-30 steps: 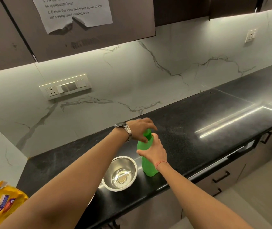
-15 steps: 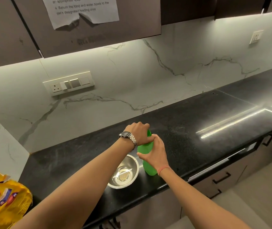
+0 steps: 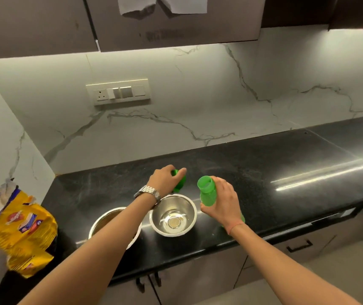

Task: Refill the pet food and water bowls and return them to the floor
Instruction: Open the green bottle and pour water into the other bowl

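- Cap (image 3: 177, 180) is off the green bottle (image 3: 207, 192) now; half a second ago the left hand (image 3: 165, 178) sat on top of the closed bottle, turning it. Judgement: unscrewing is done, pouring is the step in hand.
- Left hand grip: fingers curled round the cap, lowering it to the bench (image 3: 286, 172) behind the bowls. Contact with the surface cannot be confirmed, as the hand covers the cap's base.
- Right hand (image 3: 222, 205) grip: wrapped round the bottle's body. Bottle mouth is open and tilted toward the left, above and just beside the water bowl's rim. Bottle has left its upright stand on the bench.
- Water bowl (image 3: 173, 214): steel, on the bench near the front edge, between the two forearms. Only a thin film or shallow pool shows at the bottom, with glare; essentially unfilled.
- Food bowl (image 3: 108, 221): steel, just left of the water bowl, mostly hidden under the left forearm. Brown content shows along the visible inner part, probably kibble.
- Yellow food bag (image 3: 19, 230): far left, top crumpled open.
- Both bowls are up on the bench; return to the floor not yet done.
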